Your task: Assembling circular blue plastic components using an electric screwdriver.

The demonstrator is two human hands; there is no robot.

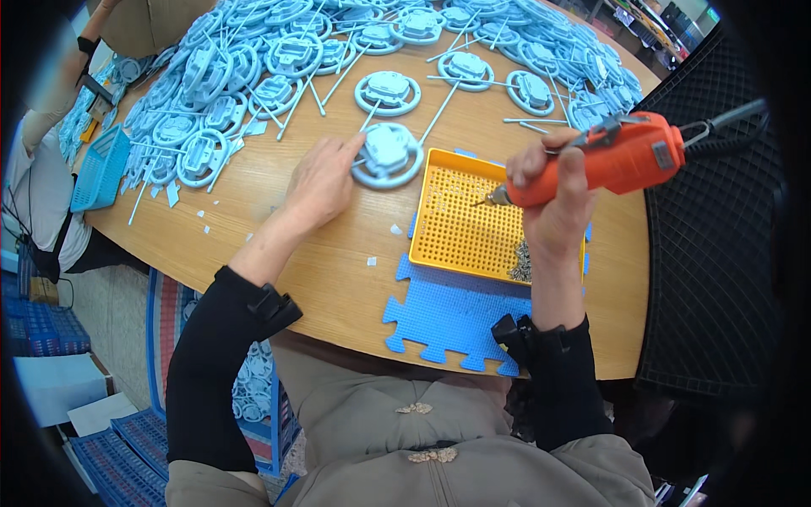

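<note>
My right hand [557, 198] is wrapped round an orange electric screwdriver [621, 160]. Its bit points left, over a yellow perforated tray [460, 215]. A small heap of metal screws [522, 264] lies in the tray's near right corner. My left hand [325, 179] grips the left rim of a light-blue ring-shaped plastic part [389, 154] with a raised block in its middle; the part is slightly blurred. Just beyond it lies a similar ring-shaped part [387, 91] with a thin stem. The tray rests on a blue foam mat [452, 317].
Piles of light-blue ring parts [203, 76] cover the far side of the wooden table [338, 291]. A blue basket [101, 169] stands at the left edge, near another person's arm [55, 106]. Paper scraps dot the tabletop. A dark quilted surface [718, 270] borders the right.
</note>
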